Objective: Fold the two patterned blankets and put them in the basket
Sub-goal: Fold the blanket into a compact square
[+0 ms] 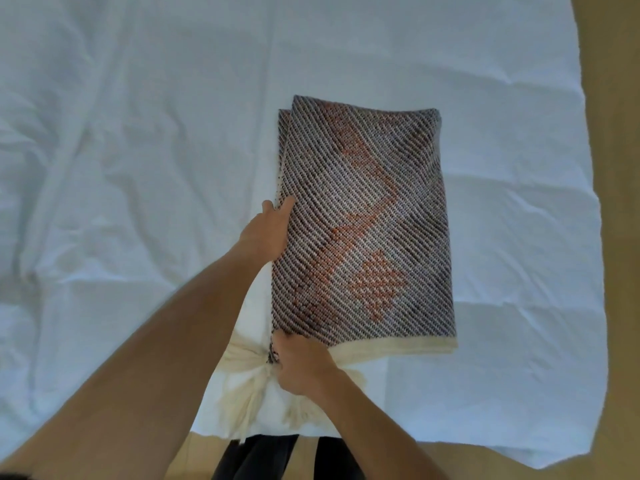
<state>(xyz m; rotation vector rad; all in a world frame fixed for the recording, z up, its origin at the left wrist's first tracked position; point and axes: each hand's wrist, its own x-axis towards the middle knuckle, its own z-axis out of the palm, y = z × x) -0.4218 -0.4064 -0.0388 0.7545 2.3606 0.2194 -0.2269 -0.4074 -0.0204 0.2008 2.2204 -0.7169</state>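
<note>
On the white sheet [138,168], right of centre, lay the patterned blanket [363,220], folded into a tall rectangle with a cream border along its near edge and cream fringe [249,393] trailing from the near left corner. Its left edge was pinched midway by the left hand [266,233], thumb on top. At the near left corner the right hand [304,365] gripped the layers, fingers curled. Tan floor [620,202] showed along the right side.

Coarse, matt woven blanket [363,216] with fuzzy cream fringe [398,348], on a crumpled, soft white cotton sheet [138,133].
</note>
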